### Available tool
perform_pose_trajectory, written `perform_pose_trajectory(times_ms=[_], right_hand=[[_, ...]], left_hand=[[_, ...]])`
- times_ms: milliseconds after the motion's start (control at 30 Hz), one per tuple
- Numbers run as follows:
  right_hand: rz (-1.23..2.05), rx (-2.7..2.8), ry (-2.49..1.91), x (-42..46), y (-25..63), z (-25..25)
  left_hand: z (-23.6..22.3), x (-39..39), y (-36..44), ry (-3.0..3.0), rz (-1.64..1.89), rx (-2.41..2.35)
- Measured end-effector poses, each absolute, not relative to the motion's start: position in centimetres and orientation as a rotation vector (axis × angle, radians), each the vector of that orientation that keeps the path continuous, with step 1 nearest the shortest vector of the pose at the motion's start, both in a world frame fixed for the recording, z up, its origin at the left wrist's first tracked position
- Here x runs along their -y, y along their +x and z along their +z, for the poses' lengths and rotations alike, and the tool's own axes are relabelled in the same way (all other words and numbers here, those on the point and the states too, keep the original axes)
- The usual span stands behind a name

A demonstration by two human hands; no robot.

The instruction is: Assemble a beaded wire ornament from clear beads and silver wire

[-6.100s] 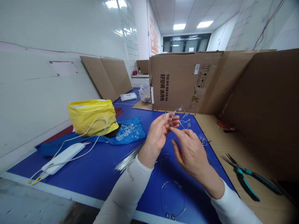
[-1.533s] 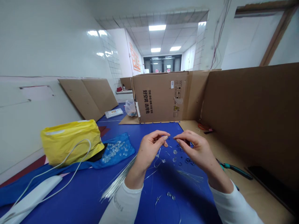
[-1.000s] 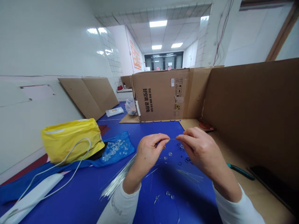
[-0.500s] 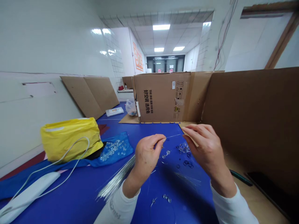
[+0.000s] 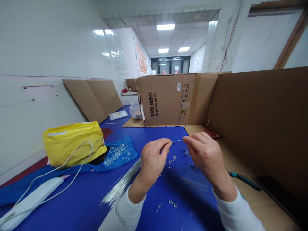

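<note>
A short thin wire runs between my two hands above the blue tabletop. My left hand pinches one end between thumb and forefinger. At the other end, the fingertips of my right hand are closed on it. Clear beads on a bit of wire lie just beyond my left fingers. Black rings rest below my right hand, near a small pile of shiny pieces partly hidden by it. A bundle of silvery wires lies under my left forearm.
Loose clear beads lie on a blue cloth beside a yellow bag. A white device with a cable is at the left. Cardboard walls the back and right. Green-handled pliers lie right. More beads sit near the front.
My right hand has moved left and closed its fingertips on the wire's free end. My left hand has hardly moved. The pliers show more fully now.
</note>
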State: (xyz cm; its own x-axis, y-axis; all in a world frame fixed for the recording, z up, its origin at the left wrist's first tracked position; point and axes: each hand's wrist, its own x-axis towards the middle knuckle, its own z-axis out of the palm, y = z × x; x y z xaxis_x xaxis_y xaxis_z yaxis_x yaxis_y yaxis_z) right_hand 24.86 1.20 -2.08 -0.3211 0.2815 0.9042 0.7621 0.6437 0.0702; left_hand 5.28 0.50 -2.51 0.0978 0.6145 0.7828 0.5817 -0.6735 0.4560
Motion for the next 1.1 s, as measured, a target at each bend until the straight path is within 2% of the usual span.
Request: perform_pose_trajectory(times_ms=[167, 400, 500, 700, 1100], right_hand=[[-0.342, 1.731, -0.88, -0.9, 24.2, -2.8], [0.552, 1.316, -0.868, -1.5, 23.3, -3.1], [0.769, 1.209, -0.798, -1.9, 23.1, -2.9], [0.925, 1.108, -0.758, -1.9, 22.7, -2.8], [0.922, 1.103, -0.737, -1.5, 22.8, -2.5]], left_hand=[[-3.3, -0.3, 6.1, 2.128, 1.709, -1.193], [-4.3, -0.6, 7.8, 1.792, 1.683, -1.017], [-4.3, -0.7, 8.1, 1.689, 1.653, -0.972], [-4.8, -0.8, 8.3, 1.562, 1.602, -0.9], [-5.1, -0.5, 8.9, 1.509, 1.523, -0.838]])
